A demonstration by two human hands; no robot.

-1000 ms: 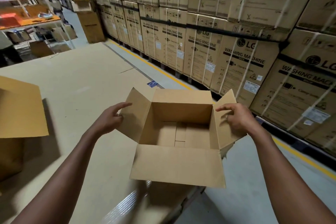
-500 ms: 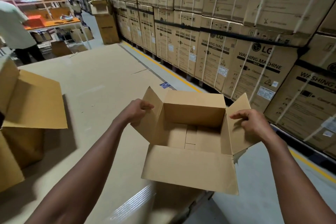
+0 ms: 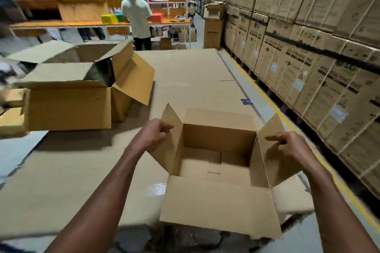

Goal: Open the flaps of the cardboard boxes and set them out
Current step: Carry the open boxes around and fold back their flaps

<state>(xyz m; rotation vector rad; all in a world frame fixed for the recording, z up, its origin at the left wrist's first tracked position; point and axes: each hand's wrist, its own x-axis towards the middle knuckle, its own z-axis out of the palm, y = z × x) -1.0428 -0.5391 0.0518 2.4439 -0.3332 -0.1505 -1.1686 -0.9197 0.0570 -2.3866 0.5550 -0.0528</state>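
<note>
A small open cardboard box [image 3: 218, 144] is held up in front of me, empty inside, all its flaps spread outward. My left hand [image 3: 153, 134] grips the left side flap near its top edge. My right hand [image 3: 287, 146] grips the right side flap, fingers curled over it. The near flap hangs down toward me. To the left, two larger open boxes [image 3: 70, 96] stand on flat cardboard sheets [image 3: 191, 76] that cover the floor, their flaps folded out.
A wall of strapped washing machine cartons [image 3: 308, 63] runs along the right behind a yellow floor line [image 3: 267, 98]. A person in a light shirt [image 3: 135, 16] stands at an orange workbench [image 3: 61, 24] at the back. More cartons and shelves stand beyond.
My view has swung left, bringing the two larger boxes and the person into sight. Both hands keep hold of the small box's side flaps, which has moved along with me.
</note>
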